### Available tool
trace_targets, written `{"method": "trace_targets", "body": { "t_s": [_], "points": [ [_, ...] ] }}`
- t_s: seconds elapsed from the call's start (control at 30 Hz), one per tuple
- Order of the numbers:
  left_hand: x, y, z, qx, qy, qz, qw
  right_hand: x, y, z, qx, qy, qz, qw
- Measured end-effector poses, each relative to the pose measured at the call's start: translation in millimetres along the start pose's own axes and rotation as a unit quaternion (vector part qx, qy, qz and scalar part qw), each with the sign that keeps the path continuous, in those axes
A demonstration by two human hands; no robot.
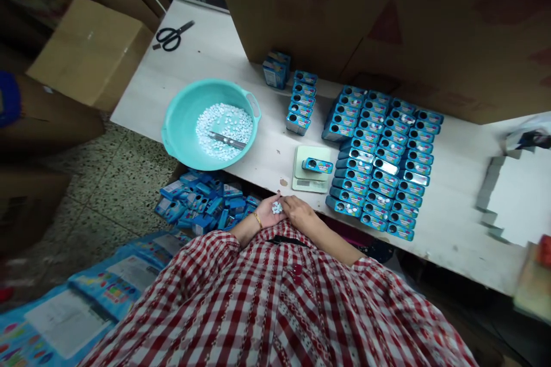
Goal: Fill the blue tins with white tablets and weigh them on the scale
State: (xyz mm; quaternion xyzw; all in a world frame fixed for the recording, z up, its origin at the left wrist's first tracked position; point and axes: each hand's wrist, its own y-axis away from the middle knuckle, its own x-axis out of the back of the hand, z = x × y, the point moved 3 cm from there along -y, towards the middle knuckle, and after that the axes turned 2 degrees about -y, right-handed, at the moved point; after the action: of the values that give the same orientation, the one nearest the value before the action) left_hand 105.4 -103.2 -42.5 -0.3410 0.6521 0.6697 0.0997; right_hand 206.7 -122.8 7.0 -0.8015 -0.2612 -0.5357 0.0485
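Centre: your left hand (pixel 269 213), palm up, holds white tablets (pixel 276 207) in cupped grip, likely so none roll off; your right hand (pixel 299 212) meets it, grip cannot be told. Right of centre: blue box (pixel 317 166) sits alone on scale (pixel 312 185), likely for separate reading.

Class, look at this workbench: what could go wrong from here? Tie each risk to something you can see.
1. The pellets lie loose in the cupped left hand, so a tilt could spill them.
2. The bowl sits at the table's near edge; a bump might tip it.
3. The front boxes stand close to the right forearm, which could knock them.
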Motion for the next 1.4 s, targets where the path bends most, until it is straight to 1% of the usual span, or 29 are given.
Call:
{"method": "trace_targets", "body": {
  "t_s": [0.07,0.17,0.23,0.3,0.37,0.43,0.5,0.57,0.63,0.7,0.77,0.87,0.97,1.07,1.13,1.2,1.3,1.33,1.4],
  "points": [
    [2.3,2,-1,0.003,-0.007,0.008,1.0,1,3,-1,0.004,-0.007,-0.004,1.0],
    [-0.1,2,-1,-0.002,-0.012,0.01,1.0,1,4,-1,-0.004,-0.025,0.007,1.0],
    [-4.2,1,0,-0.009,-0.009,0.001,1.0,2,5,1,-0.01,-0.043,0.03,0.999],
    [-9.0,-2,2,-0.017,-0.009,-0.011,1.0,7,8,6,-0.019,-0.072,0.067,0.995],
    [-14.1,-5,6,-0.027,-0.014,-0.024,0.999,17,10,17,-0.037,-0.117,0.115,0.986],
    [-18.8,-9,10,-0.036,-0.022,-0.036,0.998,34,11,34,-0.075,-0.149,0.173,0.971],
    [-22.2,-12,15,-0.047,-0.026,-0.041,0.998,51,10,55,-0.12,-0.143,0.218,0.958],
    [-23.9,-13,20,-0.059,-0.028,-0.045,0.997,64,5,74,-0.163,-0.109,0.236,0.952],
    [-24.1,-13,22,-0.067,-0.026,-0.049,0.996,70,-2,88,-0.187,-0.074,0.229,0.952],
    [-23.6,-11,22,-0.068,-0.024,-0.052,0.996,71,-9,96,-0.194,-0.052,0.216,0.955],
    [-22.9,-8,21,-0.068,-0.018,-0.051,0.996,70,-12,98,-0.188,-0.053,0.215,0.957],
    [-21.5,-1,19,-0.066,-0.003,-0.043,0.997,73,-7,97,-0.175,-0.087,0.252,0.948],
    [-16.3,4,19,-0.065,0.006,-0.03,0.997,80,11,99,-0.184,-0.117,0.32,0.922],
    [-5.8,7,21,-0.071,0.01,-0.012,0.997,85,37,107,-0.224,-0.117,0.396,0.883],
    [1.5,9,22,-0.08,0.016,0.004,0.997,84,52,114,-0.251,-0.117,0.427,0.861],
    [6.5,10,23,-0.089,0.023,0.021,0.996,81,62,119,-0.268,-0.121,0.439,0.849],
    [7.7,12,23,-0.094,0.032,0.038,0.994,74,65,124,-0.277,-0.127,0.439,0.845],
    [7.0,13,24,-0.092,0.033,0.04,0.994,72,63,124,-0.276,-0.127,0.432,0.849],
    [5.3,14,24,-0.091,0.035,0.044,0.994,70,56,122,-0.264,-0.121,0.405,0.867]
  ]
}}
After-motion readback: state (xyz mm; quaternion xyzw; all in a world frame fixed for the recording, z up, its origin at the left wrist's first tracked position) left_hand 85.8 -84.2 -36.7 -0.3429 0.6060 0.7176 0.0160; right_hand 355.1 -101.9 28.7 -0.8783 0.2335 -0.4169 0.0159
